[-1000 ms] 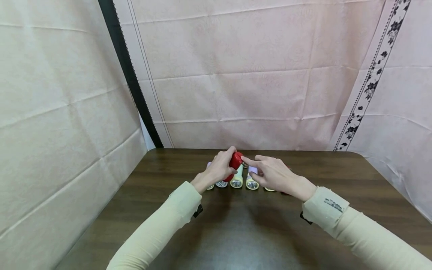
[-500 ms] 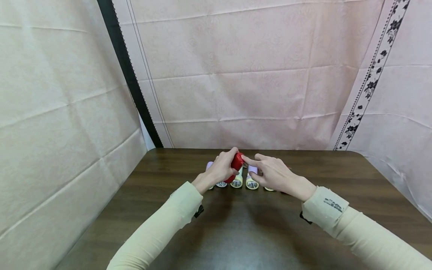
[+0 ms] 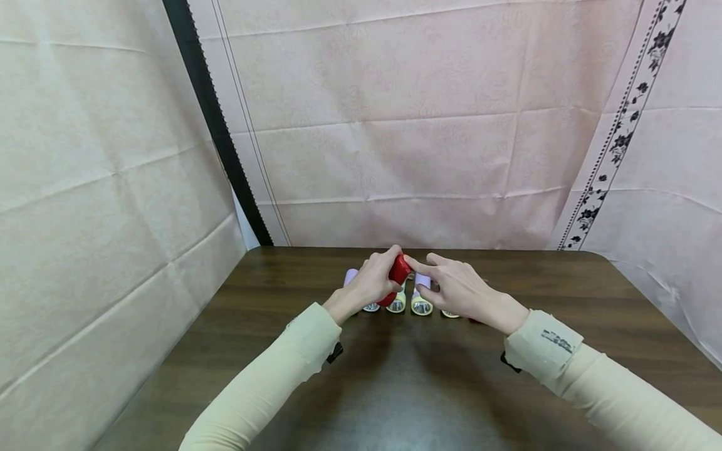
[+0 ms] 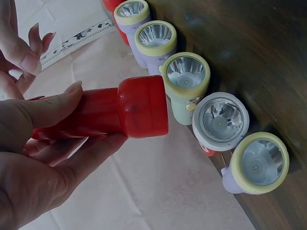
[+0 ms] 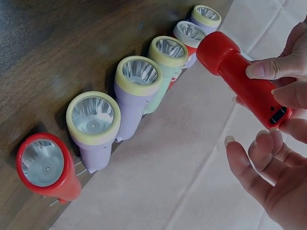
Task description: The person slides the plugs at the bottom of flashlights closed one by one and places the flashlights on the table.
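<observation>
My left hand [image 3: 369,279] grips a red flashlight [image 4: 110,110] by its body, raised in front of a row of flashlights. Its wide head points down toward me in the head view, and the tail end faces up. At that tail end a small dark slot [image 5: 278,115] shows. My right hand [image 3: 457,288] reaches in from the right, its extended index fingertip right at the tail. The other right fingers [image 5: 240,165] are spread loosely below the tail and hold nothing.
Several flashlights stand in a row on the dark wooden table [image 3: 350,388]: a red one [image 5: 43,165], lavender ones with yellow rims [image 5: 93,124], a mint one [image 4: 184,86] and a white-rimmed one [image 4: 220,122]. Pale cloth [image 3: 395,156] hangs behind the table.
My left hand and the red flashlight have shifted slightly to the right. The right hand has stayed almost in place, its index fingertip still at the tail.
</observation>
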The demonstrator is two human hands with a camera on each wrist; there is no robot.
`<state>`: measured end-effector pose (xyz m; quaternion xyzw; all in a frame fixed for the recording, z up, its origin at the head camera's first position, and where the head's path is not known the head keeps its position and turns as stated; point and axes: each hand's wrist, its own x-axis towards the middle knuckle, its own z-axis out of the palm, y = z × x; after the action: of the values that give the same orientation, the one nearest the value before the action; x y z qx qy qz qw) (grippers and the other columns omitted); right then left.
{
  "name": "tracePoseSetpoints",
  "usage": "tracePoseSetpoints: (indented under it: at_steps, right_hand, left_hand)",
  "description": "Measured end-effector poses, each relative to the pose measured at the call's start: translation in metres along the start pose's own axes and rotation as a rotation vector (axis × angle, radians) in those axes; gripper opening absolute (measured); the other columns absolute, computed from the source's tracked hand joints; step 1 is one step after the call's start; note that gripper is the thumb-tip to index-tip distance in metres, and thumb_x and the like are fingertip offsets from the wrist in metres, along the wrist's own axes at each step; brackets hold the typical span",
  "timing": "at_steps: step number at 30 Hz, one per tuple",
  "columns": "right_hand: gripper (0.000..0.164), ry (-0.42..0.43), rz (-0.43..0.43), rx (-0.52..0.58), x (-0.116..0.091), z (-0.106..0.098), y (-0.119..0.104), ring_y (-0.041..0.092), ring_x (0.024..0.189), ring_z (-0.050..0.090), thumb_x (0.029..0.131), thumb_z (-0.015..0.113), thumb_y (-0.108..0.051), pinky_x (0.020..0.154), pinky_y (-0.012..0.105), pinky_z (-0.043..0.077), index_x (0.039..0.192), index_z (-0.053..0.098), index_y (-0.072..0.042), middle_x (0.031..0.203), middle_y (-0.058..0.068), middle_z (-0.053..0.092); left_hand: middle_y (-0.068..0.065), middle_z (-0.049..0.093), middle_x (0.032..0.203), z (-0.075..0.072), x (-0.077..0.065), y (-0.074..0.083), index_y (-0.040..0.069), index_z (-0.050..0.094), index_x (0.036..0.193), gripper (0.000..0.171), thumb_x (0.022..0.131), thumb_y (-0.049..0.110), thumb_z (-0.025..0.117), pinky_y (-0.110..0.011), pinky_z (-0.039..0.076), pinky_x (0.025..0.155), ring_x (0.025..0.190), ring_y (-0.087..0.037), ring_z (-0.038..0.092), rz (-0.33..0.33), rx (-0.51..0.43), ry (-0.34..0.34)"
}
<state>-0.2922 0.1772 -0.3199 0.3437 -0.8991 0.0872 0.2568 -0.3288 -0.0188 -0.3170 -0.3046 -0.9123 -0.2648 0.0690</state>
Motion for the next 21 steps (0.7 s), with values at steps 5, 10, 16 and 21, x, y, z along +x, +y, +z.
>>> tracePoseSetpoints:
  at_steps: [5,10,16,21]
  right_hand:
    - [0.060,-0.013,0.039,0.025,0.000,0.002,-0.001,0.005,0.053,0.035,0.085,0.068,-0.025,0.043,0.020,0.026,0.142,0.049,-0.019,0.076,-0.001,0.043]
    - [0.069,-0.027,0.081,0.059,0.001,0.000,-0.001,0.007,0.060,0.043,0.088,0.065,-0.026,0.046,0.021,0.032,0.149,0.036,-0.016,0.084,0.000,0.049]
    - [0.064,-0.037,0.102,0.041,-0.002,-0.003,0.003,0.009,0.062,0.045,0.090,0.062,-0.024,0.051,0.025,0.035,0.148,0.037,-0.014,0.087,0.004,0.054]
    - [0.061,-0.061,0.108,0.035,-0.005,-0.002,0.005,0.008,0.060,0.044,0.089,0.062,-0.023,0.050,0.025,0.034,0.146,0.042,-0.015,0.087,0.001,0.053]
  left_hand:
    - [-0.010,0.067,0.106,-0.005,-0.001,0.003,0.011,0.048,0.118,0.049,0.079,0.007,0.077,-0.035,0.056,0.076,0.089,-0.022,0.065,-0.032,0.028,-0.010]
    - [-0.011,0.067,0.105,-0.018,0.001,0.000,0.011,0.048,0.120,0.051,0.079,0.013,0.079,-0.038,0.056,0.076,0.089,-0.024,0.067,-0.114,0.065,0.023]
    - [-0.012,0.067,0.101,-0.033,0.002,-0.023,0.010,0.049,0.117,0.051,0.077,0.017,0.080,-0.040,0.055,0.075,0.088,-0.026,0.066,-0.308,0.080,0.091]
    - [-0.014,0.065,0.104,-0.039,0.002,-0.053,0.008,0.048,0.121,0.052,0.080,0.021,0.077,-0.041,0.056,0.076,0.088,-0.027,0.064,-0.440,0.065,0.102]
